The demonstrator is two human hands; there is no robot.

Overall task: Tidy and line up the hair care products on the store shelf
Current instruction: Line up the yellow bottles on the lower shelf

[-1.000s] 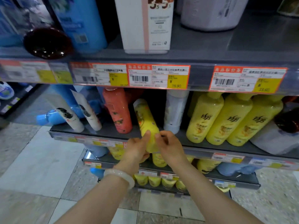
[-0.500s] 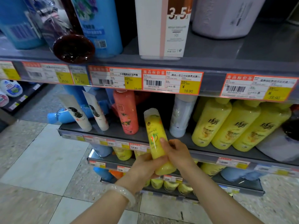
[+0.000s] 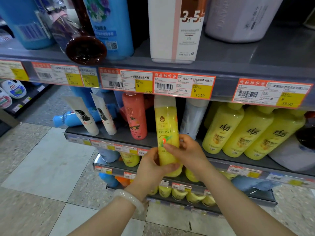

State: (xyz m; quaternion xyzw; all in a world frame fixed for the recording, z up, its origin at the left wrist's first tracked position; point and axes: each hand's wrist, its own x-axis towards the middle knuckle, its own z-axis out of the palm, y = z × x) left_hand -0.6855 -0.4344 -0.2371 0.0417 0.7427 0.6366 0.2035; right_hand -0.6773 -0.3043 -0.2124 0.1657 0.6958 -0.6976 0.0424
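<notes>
A tall yellow bottle (image 3: 167, 126) with a white cap stands nearly upright in front of the middle shelf (image 3: 122, 136), label facing me. My left hand (image 3: 153, 165) grips its base from the left and below. My right hand (image 3: 186, 150) holds its lower part from the right, thumb across the label. A pink bottle (image 3: 136, 116) stands just to its left and a white bottle (image 3: 193, 119) just to its right. Three yellow pump bottles (image 3: 247, 132) line up further right.
Two white tubes (image 3: 92, 116) lean at the shelf's left, with blue bottles (image 3: 68, 117) lying behind. The upper shelf holds a tipped dark bottle (image 3: 85, 48), a blue bottle (image 3: 110, 28) and a white carton (image 3: 175, 29). Lower shelves hold more yellow bottles (image 3: 187, 195). Tiled floor lies to the left.
Both hands have lifted the yellow bottle from a lean to nearly upright and turned its label toward me. My view has moved closer to the shelf.
</notes>
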